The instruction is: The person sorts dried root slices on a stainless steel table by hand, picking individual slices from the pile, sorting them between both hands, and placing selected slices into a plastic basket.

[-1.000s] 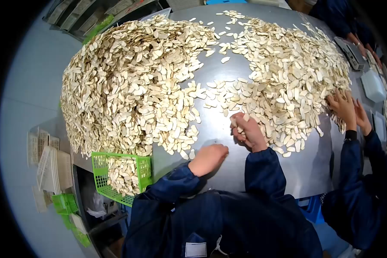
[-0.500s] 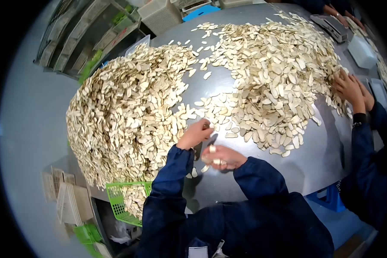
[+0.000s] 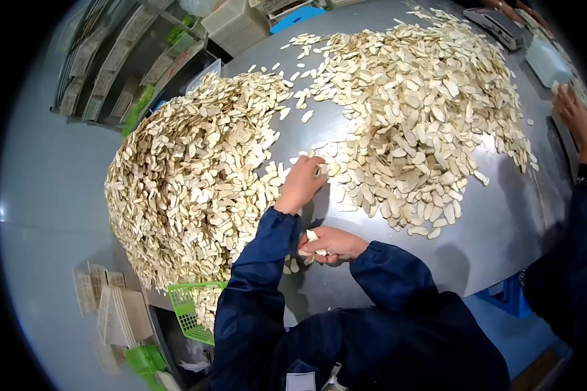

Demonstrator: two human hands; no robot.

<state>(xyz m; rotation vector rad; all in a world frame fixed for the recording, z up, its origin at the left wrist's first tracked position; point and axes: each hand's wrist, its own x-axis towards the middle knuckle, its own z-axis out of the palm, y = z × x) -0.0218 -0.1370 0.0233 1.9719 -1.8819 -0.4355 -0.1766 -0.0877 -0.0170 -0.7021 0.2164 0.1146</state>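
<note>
My right hand [image 3: 338,245] is closed around a few pale, flat dried slices [image 3: 312,236], which stick out between thumb and fingers. My left hand [image 3: 301,184] reaches to the near-left fringe of the right-hand pile of slices [image 3: 411,104]. Its fingers are curled together at the loose slices, and what they grip is hidden. A second, taller pile of the same slices [image 3: 182,176] rises to the left of my left forearm. Below my left hand, a few single slices [image 3: 293,266] lie on the metal table [image 3: 398,267].
A green basket [image 3: 182,305] with slices stands at the table's lower-left edge. At right, another person's hand [image 3: 575,117] is near a clear plastic container [image 3: 548,62] and a scale [image 3: 496,27]. Stacked trays [image 3: 236,26] and a rack [image 3: 111,65] are behind.
My left hand has moved up and forward to the slices at the pile's fringe. My right hand keeps its slices, slightly lower. The other person's hand has left the pile, moving right.
</note>
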